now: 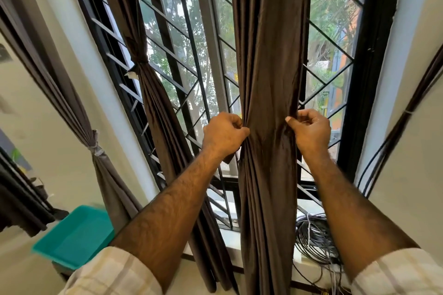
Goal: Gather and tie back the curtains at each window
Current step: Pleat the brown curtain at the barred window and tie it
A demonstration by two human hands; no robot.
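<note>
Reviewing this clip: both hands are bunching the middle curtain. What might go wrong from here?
No tie shows on the middle curtain, so freeing either the left hand or the right hand to tie it could let the folds spread. Its lower part hangs beside the cable coil on the sill and might snag.

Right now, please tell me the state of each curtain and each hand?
Middle curtain: gathered, not tied.
Left curtain: tied back.
Far-left curtain: tied back.
Left hand: pinches the middle curtain's left edge.
Right hand: pinches its right edge.
</note>
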